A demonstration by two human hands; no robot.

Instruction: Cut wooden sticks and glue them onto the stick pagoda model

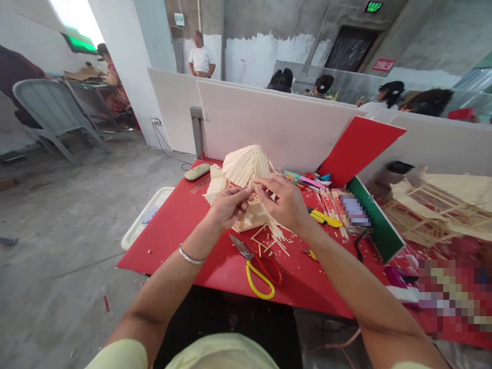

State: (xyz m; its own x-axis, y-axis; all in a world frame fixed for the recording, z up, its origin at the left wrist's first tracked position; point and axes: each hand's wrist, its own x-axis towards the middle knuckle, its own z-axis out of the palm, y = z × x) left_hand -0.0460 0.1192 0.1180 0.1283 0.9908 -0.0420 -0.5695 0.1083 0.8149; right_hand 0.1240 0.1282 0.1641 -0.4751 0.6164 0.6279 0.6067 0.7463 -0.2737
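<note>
A small model building of pale wooden sticks (246,166), with a sloping stick roof, stands on the red tabletop (169,230). In front of its roof edge my left hand (229,206) has thumb and fingers pinched together. My right hand (282,200) is close beside it, its fingers curled toward the same spot. Whatever sits between the fingertips is too small to make out. Loose sticks (279,233) lie just below my hands. Scissors (259,266) with one yellow and one red handle rest on the table nearer my body.
A yellow utility knife (325,218), red-marked stick bundles (330,205) and a green board (374,220) are at the right. A glasses case (197,171) lies back left. White partition panels (269,120) stand behind the table. Several people are beyond; another stick model (434,205) is far right.
</note>
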